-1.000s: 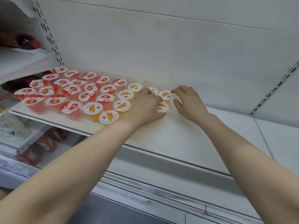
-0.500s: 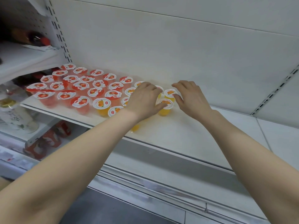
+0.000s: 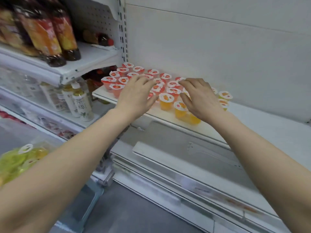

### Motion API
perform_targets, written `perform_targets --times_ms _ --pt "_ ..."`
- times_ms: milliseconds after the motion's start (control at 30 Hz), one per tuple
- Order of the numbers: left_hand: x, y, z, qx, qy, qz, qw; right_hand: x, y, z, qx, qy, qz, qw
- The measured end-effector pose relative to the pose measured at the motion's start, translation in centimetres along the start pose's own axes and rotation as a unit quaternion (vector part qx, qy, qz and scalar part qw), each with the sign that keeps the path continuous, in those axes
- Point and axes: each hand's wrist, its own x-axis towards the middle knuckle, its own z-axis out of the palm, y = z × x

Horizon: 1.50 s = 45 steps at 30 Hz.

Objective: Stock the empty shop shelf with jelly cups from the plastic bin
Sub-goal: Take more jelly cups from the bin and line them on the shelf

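- Moved: left hand (image 3: 134, 96) and right hand (image 3: 200, 98) have shifted leftward from the row's end; both are spread flat, grasping nothing.
- Jelly cups (image 3: 166, 98): on the shelf (image 3: 260, 125), beneath and between the palms.
- Step: probably squaring the rows.
- Next: fetch more from the plastic bin (image 3: 33, 137), below-left of the left hand; bare shelf lies right of the right hand.

On shelf (image 3: 252, 120): approx. 17 red jelly cups (image 3: 127, 65) showing, approx. 6 orange jelly cups (image 3: 166, 98), some part-covered. Left of shelf: approx. 3 dark bottles (image 3: 42, 31), approx. 3 pale bottles (image 3: 82, 105).
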Motion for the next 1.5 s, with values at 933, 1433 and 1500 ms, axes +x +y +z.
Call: perform_targets --times_ms 933,1433,1500 --pt "-40.3 -35.2 -8.1 0.024 -0.127 -0.403 0.906 8.0 -47.1 24.1 0.225 -0.224 -0.253 0.914" --pt "-42.2 -40.6 -2.0 0.047 -0.188 -0.447 0.873 10.7 -53.9 38.0 0.078 -0.467 -0.319 0.821" --pt "-42.2 -40.6 -2.1 0.054 -0.186 -0.450 0.872 10.7 -54.3 38.5 0.086 -0.472 -0.310 0.821"
